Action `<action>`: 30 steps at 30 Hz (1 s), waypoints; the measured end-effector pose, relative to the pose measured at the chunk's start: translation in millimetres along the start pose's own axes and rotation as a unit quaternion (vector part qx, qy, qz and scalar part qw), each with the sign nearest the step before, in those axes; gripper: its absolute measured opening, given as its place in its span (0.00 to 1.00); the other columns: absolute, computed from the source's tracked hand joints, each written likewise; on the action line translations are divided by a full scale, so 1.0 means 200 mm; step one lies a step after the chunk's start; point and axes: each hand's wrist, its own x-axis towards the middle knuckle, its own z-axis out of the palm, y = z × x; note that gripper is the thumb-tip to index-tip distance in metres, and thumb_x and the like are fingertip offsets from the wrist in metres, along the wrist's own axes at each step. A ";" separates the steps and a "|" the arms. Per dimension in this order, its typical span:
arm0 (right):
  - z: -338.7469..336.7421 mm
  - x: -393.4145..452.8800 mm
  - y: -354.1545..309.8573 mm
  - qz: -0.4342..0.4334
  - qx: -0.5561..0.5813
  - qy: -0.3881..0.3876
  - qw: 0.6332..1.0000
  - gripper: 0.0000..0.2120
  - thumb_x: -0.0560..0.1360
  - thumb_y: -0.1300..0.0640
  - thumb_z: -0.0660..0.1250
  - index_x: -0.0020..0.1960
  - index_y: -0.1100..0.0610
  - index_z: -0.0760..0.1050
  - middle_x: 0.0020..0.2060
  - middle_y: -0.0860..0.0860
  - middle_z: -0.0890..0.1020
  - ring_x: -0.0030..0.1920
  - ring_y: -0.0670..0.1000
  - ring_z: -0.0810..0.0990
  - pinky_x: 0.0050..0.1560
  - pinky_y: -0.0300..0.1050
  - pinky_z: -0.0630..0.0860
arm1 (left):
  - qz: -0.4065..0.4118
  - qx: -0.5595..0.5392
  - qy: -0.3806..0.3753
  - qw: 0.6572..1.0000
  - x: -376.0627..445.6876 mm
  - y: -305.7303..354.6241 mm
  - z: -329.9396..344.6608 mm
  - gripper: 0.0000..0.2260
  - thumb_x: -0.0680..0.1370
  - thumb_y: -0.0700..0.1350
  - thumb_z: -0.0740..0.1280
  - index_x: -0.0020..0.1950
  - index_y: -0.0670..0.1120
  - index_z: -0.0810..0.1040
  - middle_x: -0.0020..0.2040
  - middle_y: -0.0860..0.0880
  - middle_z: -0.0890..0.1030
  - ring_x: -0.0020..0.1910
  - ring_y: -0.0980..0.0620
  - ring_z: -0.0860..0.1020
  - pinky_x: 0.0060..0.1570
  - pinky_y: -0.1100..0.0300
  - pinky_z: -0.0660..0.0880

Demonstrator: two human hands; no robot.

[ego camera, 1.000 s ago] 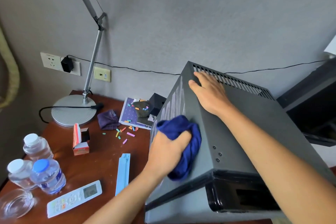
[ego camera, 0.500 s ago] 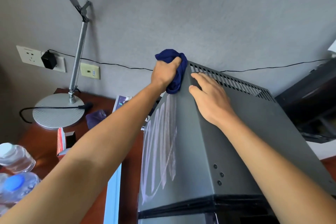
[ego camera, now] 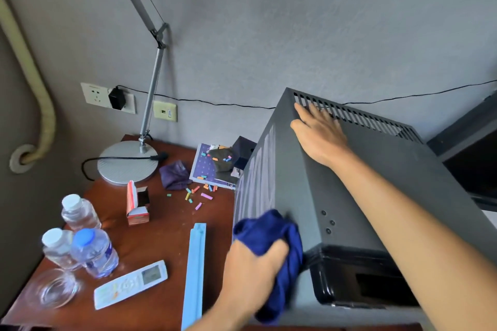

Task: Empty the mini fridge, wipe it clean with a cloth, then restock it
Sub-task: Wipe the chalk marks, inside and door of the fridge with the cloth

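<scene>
Nearest to me, my left hand [ego camera: 252, 274] is bunched around the blue cloth [ego camera: 271, 247], fingers curled into it, pressing it against the near lower part of the mini fridge's [ego camera: 349, 196] left side panel. The cloth looks soft and floppy, so I judge it is best kept wadded in the palm, otherwise loose ends will drag. Damp streaks run up that panel towards the far edge. The fridge sits at the right of the brown table [ego camera: 150, 239], a stiff dark metal box, probably heavy enough not to slide, though its painted skin looks slick. Farther off, my right hand [ego camera: 320, 134] lies flat, fingers straight, on the top near the vent slots, which I take as the bracing spot. Three water bottles [ego camera: 80, 242] stand at the near left.
</scene>
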 end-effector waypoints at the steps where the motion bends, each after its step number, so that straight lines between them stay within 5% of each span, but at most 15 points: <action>1: 0.00 -0.01 0.00 0.002 -0.003 -0.006 1.000 0.30 0.82 0.44 0.47 0.83 0.41 0.47 0.83 0.47 0.46 0.83 0.52 0.43 0.80 0.58 0.41 | -0.018 -0.023 -0.001 1.000 -0.08 0.02 0.00 0.10 0.68 0.54 0.67 0.44 0.53 0.83 0.36 0.51 0.83 0.37 0.55 0.82 0.43 0.58 0.80; 4: -0.01 -0.03 -0.01 0.004 -0.008 -0.022 1.000 0.31 0.81 0.43 0.47 0.83 0.41 0.45 0.83 0.46 0.44 0.83 0.52 0.41 0.80 0.58 0.39 | -0.001 0.019 0.017 1.000 -0.17 0.03 -0.01 0.09 0.62 0.61 0.71 0.41 0.70 0.82 0.39 0.61 0.85 0.39 0.62 0.83 0.42 0.66 0.80; 7: -0.01 -0.04 -0.01 0.004 -0.012 -0.025 1.000 0.31 0.82 0.42 0.47 0.83 0.41 0.44 0.83 0.46 0.43 0.82 0.51 0.39 0.80 0.58 0.38 | 0.055 0.022 -0.031 0.998 -0.08 0.06 -0.02 0.05 0.73 0.48 0.66 0.42 0.53 0.81 0.38 0.53 0.82 0.41 0.55 0.81 0.46 0.58 0.76; 9: 0.00 -0.03 -0.01 0.004 -0.009 -0.022 1.000 0.30 0.83 0.42 0.45 0.83 0.41 0.44 0.83 0.46 0.43 0.83 0.51 0.40 0.80 0.58 0.38 | 0.033 0.003 -0.009 0.999 0.02 0.09 -0.02 0.09 0.71 0.52 0.63 0.42 0.49 0.79 0.37 0.51 0.80 0.41 0.53 0.80 0.47 0.50 0.77; 15: 0.00 -0.02 0.00 0.003 0.007 -0.019 1.000 0.28 0.84 0.38 0.41 0.83 0.41 0.45 0.83 0.45 0.43 0.82 0.50 0.39 0.80 0.55 0.36 | 0.005 -0.020 0.072 0.997 0.68 0.07 -0.01 0.11 0.69 0.57 0.63 0.41 0.52 0.80 0.41 0.52 0.84 0.45 0.53 0.82 0.50 0.54 0.78; 19: 0.00 -0.02 -0.01 0.000 0.010 -0.021 1.000 0.28 0.84 0.36 0.39 0.83 0.39 0.44 0.83 0.43 0.43 0.82 0.48 0.39 0.81 0.54 0.36 | -0.053 -0.014 0.083 0.995 1.32 0.07 -0.01 0.19 0.66 0.63 0.64 0.41 0.48 0.77 0.42 0.44 0.83 0.52 0.41 0.83 0.53 0.45 0.80; 22: 0.00 -0.02 -0.01 -0.001 0.008 -0.024 1.000 0.29 0.83 0.34 0.40 0.83 0.38 0.43 0.83 0.42 0.42 0.82 0.48 0.38 0.80 0.54 0.35 | -0.060 -0.034 0.084 0.994 1.69 0.07 -0.02 0.24 0.65 0.64 0.65 0.47 0.46 0.81 0.47 0.45 0.86 0.52 0.42 0.84 0.56 0.43 0.80; 30: -0.01 -0.02 -0.01 -0.002 0.006 -0.018 1.000 0.29 0.83 0.34 0.42 0.83 0.39 0.45 0.83 0.43 0.44 0.82 0.48 0.39 0.80 0.55 0.37 | -0.075 -0.064 0.069 0.993 1.74 0.05 -0.04 0.18 0.64 0.64 0.66 0.39 0.50 0.80 0.42 0.47 0.86 0.47 0.45 0.84 0.56 0.42 0.81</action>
